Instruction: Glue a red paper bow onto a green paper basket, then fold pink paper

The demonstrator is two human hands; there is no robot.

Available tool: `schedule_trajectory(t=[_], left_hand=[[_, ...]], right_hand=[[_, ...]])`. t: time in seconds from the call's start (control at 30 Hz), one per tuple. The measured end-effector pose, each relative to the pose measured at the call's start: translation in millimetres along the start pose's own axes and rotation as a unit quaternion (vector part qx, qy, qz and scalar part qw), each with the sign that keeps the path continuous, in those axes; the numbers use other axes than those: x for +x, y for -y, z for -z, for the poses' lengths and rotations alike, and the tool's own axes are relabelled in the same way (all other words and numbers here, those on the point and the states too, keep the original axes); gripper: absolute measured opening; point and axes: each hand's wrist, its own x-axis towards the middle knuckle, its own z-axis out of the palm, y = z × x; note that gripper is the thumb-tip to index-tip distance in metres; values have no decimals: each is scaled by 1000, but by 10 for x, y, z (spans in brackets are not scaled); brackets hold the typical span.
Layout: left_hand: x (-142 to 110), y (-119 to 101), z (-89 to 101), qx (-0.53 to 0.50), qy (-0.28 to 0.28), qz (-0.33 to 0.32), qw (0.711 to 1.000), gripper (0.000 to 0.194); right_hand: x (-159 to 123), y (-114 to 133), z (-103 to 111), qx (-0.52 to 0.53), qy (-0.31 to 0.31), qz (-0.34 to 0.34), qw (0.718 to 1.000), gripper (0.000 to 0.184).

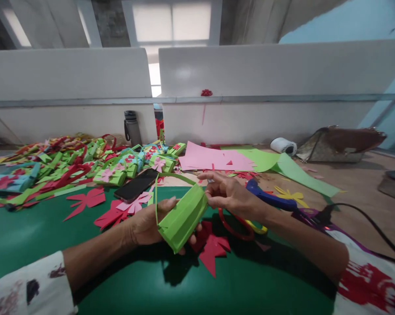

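Observation:
A small light green paper bag [184, 216] with a thin paper strip handle rests tilted in my left hand [151, 221]. The thumb is on its near side and the other fingers are partly hidden beneath it. At the bag's right end is my right hand [232, 194], its fingers bent and drawn together close to the paper edge. Whether something small is between those fingertips I cannot make out. Below the hands lies a red paper flower [212, 249]. Red-handled scissors [238, 229] lie partly under my right hand, beside a yellow handle loop [258, 227].
To the left are a black phone [136, 184], a pink paper flower [136, 203] and a heap of decorated paper bags [66, 164]. A bottle [132, 128] stands behind. Pink sheets [213, 156], a blue glue gun [271, 197], a black cable [371, 218] and a handbag [341, 144] occupy the right.

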Motion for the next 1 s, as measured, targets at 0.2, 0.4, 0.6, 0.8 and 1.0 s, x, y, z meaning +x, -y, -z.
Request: schedule_trajectory(t=[0.2,0.4,0.6,0.8,1.0], left_hand=[[46,77,-32,-16,4,5,1000,56],[70,154,-59,-6,7,-7,1000,58],[60,163,-89,17,-19,-31,999,57],[33,138,-165,60,-62,-40,995,51],[4,84,-246,136,-113,-78,981,50]], right_hand=[[-27,2,-50,-4,25,-11,1000,55],[-38,15,-79,-6,28,-1,1000,54],[-40,29,-73,-13,21,15,1000,52],[-48,35,-80,-33,-3,26,999,52],[-104,50,-152,-120,-129,38,984,40]])
